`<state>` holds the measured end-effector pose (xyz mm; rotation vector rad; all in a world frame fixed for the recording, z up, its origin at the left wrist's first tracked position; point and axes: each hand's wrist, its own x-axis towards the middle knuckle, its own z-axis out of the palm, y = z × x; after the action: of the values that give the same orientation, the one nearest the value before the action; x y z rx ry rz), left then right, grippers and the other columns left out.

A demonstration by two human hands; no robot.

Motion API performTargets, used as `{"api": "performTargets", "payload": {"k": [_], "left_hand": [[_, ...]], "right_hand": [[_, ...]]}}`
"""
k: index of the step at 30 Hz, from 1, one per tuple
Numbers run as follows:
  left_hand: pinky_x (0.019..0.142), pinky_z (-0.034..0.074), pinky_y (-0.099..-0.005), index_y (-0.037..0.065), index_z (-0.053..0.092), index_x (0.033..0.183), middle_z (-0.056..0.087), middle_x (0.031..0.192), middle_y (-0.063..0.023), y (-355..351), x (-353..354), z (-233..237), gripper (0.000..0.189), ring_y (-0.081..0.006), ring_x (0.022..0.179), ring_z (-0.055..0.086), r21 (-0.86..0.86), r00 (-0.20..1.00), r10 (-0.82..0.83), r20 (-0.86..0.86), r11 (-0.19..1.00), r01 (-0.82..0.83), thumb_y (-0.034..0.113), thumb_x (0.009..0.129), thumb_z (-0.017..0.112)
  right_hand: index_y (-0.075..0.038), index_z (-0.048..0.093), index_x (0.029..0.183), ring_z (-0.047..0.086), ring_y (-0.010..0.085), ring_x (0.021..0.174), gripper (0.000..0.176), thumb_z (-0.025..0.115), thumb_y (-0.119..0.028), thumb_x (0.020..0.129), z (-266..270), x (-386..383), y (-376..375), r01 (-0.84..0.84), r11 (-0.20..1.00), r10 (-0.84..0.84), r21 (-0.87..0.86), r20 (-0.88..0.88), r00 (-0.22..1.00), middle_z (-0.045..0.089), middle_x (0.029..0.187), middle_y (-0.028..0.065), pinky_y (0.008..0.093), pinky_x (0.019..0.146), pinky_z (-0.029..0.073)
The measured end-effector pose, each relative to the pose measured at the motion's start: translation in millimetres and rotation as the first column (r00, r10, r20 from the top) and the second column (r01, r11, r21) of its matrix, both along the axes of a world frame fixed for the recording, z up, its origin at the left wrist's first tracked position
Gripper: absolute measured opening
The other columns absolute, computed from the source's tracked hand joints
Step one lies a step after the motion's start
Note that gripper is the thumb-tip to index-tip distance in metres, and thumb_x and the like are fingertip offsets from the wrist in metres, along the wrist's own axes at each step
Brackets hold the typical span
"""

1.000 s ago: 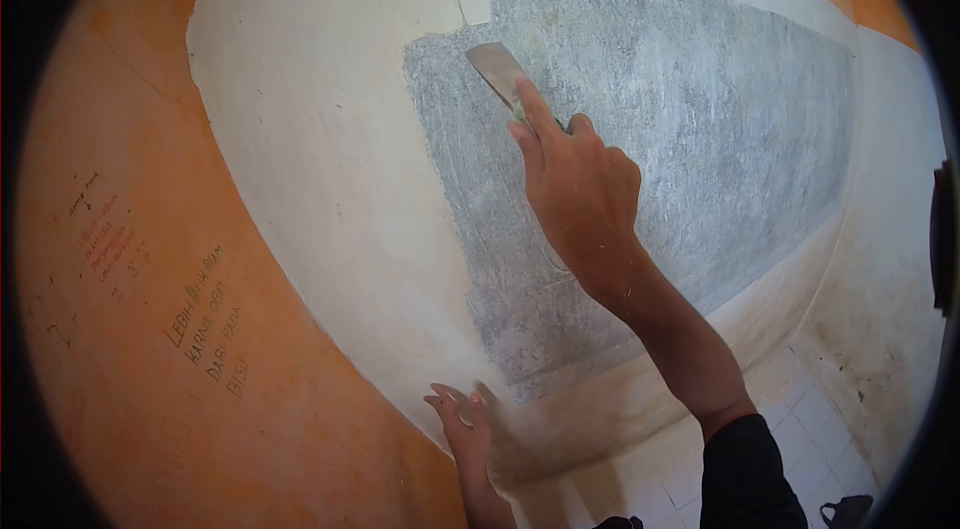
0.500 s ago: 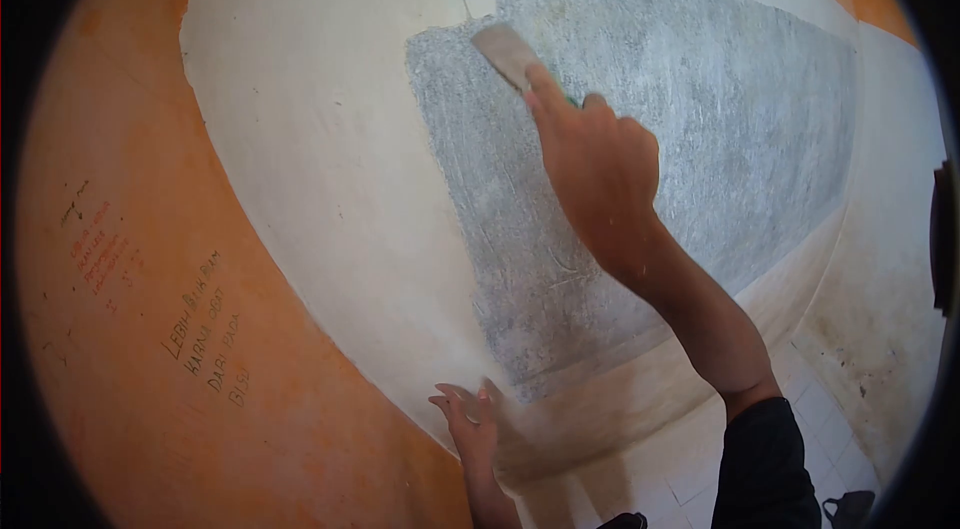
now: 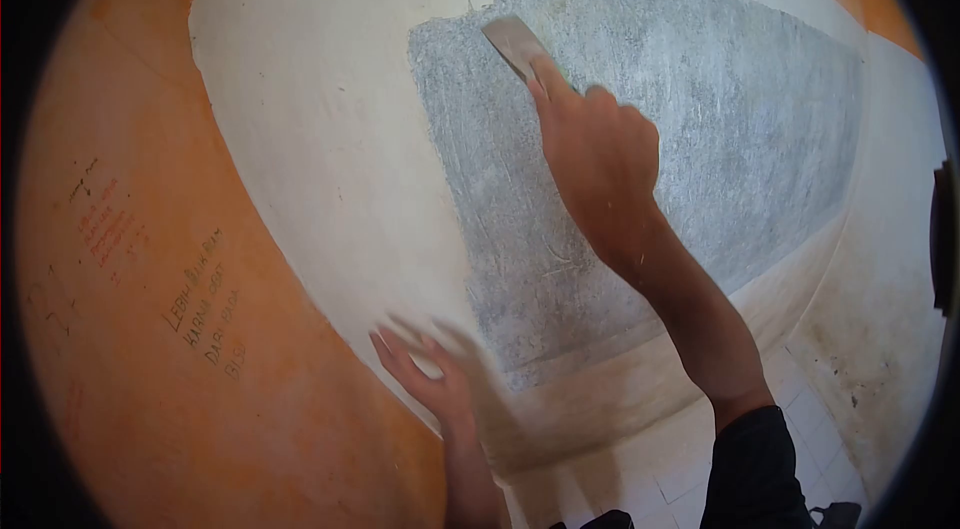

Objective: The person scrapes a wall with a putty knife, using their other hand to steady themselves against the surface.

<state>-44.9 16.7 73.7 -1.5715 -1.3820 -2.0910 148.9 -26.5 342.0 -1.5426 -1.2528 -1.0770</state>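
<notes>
My right hand (image 3: 600, 154) grips a scraper (image 3: 515, 41) with a flat, wide metal blade, the index finger stretched along it. Its blade lies over the upper left part of a grey rough patch (image 3: 690, 139) on the wall, just below the patch's stepped upper edge. Most of the handle is hidden in my fist. Lower left, my left hand (image 3: 430, 374) has its fingers spread, holding nothing, close to the white wall surface (image 3: 320, 139) and casting a shadow on it.
Orange wall (image 3: 130, 279) with handwriting (image 3: 205, 314) borders the white area on the left. White floor tiles (image 3: 690, 504) show at the bottom, with a dark object (image 3: 838, 515) on them at lower right. Another dark object (image 3: 941, 239) stands at the right edge.
My left hand has risen and moved left along the wall, fingers spreading. The scraper in my right hand has shifted slightly right and up, its blade turned a little.
</notes>
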Motion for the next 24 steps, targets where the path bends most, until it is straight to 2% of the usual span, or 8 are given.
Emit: {"api": "performTargets", "payload": {"k": [3,6,8,11,16,19,21,24], "left_hand": [[0.116,0.029,-0.0523,-0.004,0.043,0.146,0.037,0.151,-0.0288,20.1,1.9,70.7,0.05,-0.0424,0.143,0.033,0.193,0.999,0.007,-0.042,0.981,0.001,0.018,0.102,0.053],[0.115,0.031,-0.0517,-0.003,0.044,0.146,0.036,0.151,-0.0278,44.1,7.3,115.6,0.049,-0.0421,0.142,0.034,0.302,0.992,0.019,-0.121,0.953,0.018,0.015,0.101,0.052],[0.116,0.026,-0.0537,-0.002,0.044,0.147,0.033,0.154,-0.0264,59.3,10.3,130.2,0.05,-0.0417,0.144,0.032,0.329,0.946,0.128,-0.297,0.944,-0.025,0.013,0.099,0.048],[0.117,0.02,-0.0561,0.0,0.044,0.148,0.032,0.156,-0.0246,84.8,9.5,117.5,0.054,-0.0411,0.146,0.03,0.349,0.879,0.327,-0.348,0.915,-0.202,0.013,0.096,0.044],[0.118,0.015,-0.0584,0.001,0.044,0.149,0.032,0.157,-0.0226,85.7,9.4,119.3,0.057,-0.0396,0.149,0.024,0.334,0.891,0.305,-0.335,0.923,-0.191,0.011,0.093,0.041],[0.118,0.014,-0.0584,0.001,0.044,0.149,0.031,0.158,-0.022,81.9,11.6,113.5,0.057,-0.0388,0.15,0.023,0.313,0.889,0.291,-0.354,0.932,-0.18,0.011,0.092,0.04],[0.118,0.015,-0.0578,0.001,0.044,0.149,0.033,0.158,-0.0218,84.7,10.5,116.3,0.057,-0.0386,0.149,0.025,0.34,0.893,0.294,-0.341,0.924,-0.175,0.011,0.093,0.04],[0.119,0.015,-0.0536,0.001,0.046,0.148,0.036,0.156,-0.023,84.8,11.7,117.7,0.059,-0.036,0.148,0.029,0.359,0.882,0.336,-0.33,0.909,-0.212,0.009,0.089,0.043]], "right_hand": [[-0.021,0.059,0.134,0.058,0.0193,0.044,0.034,0.048,-0.035,0.105,3.2,2.5,2.0,0.003,0.998,-0.004,-0.067,-0.016,1.0,0.059,0.057,0.0077,0.0348,0.043,0.045],[-0.02,0.058,0.135,0.059,0.0199,0.044,0.035,0.05,-0.035,0.105,29.0,-3.9,11.4,-0.025,0.998,0.025,0.05,-0.003,1.0,0.059,0.058,0.0082,0.0347,0.041,0.045],[-0.014,0.059,0.124,0.069,0.0266,0.061,0.026,0.052,-0.028,0.103,29.4,-9.8,-5.3,-0.064,0.996,0.064,-0.062,0.003,0.998,0.065,0.073,0.0133,0.0384,0.051,0.055],[-0.013,0.059,0.126,0.07,0.0263,0.063,0.028,0.052,-0.028,0.103,-4.1,-2.1,-6.6,-0.044,0.987,0.042,-0.153,-0.017,0.999,0.066,0.075,0.0139,0.0369,0.054,0.056],[-0.015,0.056,0.133,0.069,0.0253,0.06,0.033,0.053,-0.029,0.103,12.4,6.7,3.0,-0.08,0.988,0.084,-0.132,0.027,0.996,0.066,0.076,0.0137,0.0359,0.05,0.055],[-0.023,0.058,0.138,0.056,0.0172,0.042,0.036,0.053,-0.035,0.104,2.2,12.7,-1.7,0.009,1.0,-0.01,0.013,0.114,0.993,0.058,0.058,0.0067,0.0313,0.038,0.042],[-0.015,0.056,0.129,0.07,0.0267,0.063,0.029,0.05,-0.027,0.104,3.6,13.6,-20.0,-0.049,0.963,0.055,-0.264,0.016,0.998,0.066,0.074,0.013,0.0341,0.054,0.055],[-0.015,0.057,0.129,0.069,0.0262,0.061,0.029,0.05,-0.029,0.104,15.5,10.6,-2.6,-0.037,0.997,0.044,-0.074,0.094,0.995,0.065,0.073,0.0126,0.0336,0.051,0.054]]}}
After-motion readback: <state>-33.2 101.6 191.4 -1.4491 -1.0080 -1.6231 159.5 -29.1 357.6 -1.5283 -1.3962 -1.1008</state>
